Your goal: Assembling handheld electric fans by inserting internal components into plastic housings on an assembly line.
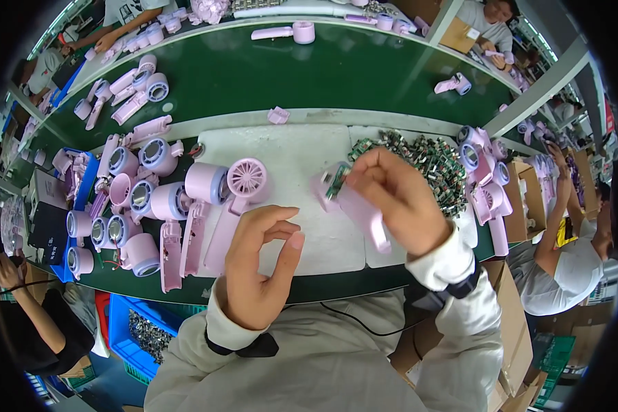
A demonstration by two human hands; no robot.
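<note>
My right hand [395, 199] is closed, with thumb and forefinger pinching a small green circuit board [336, 181]. Just below it is a pink fan housing with a handle [365, 218], partly hidden by the hand; whether the hand also touches it, I cannot tell. My left hand [259, 264] is open above the front of the white mat [316, 254], thumb and fingers apart and nothing between them. Beside its fingertips lies a pink handheld fan [248, 180] with a round grille, its handle pointing toward me. A heap of small circuit boards [429, 168] spreads past my right hand.
Several pink fan heads and handle shells [141, 196] crowd the left side, next to a blue bin [82, 182]. More fan parts [486, 175] are stacked on the right. Beyond the mat runs a green conveyor belt [226, 75] carrying fan parts. Other people work around the line.
</note>
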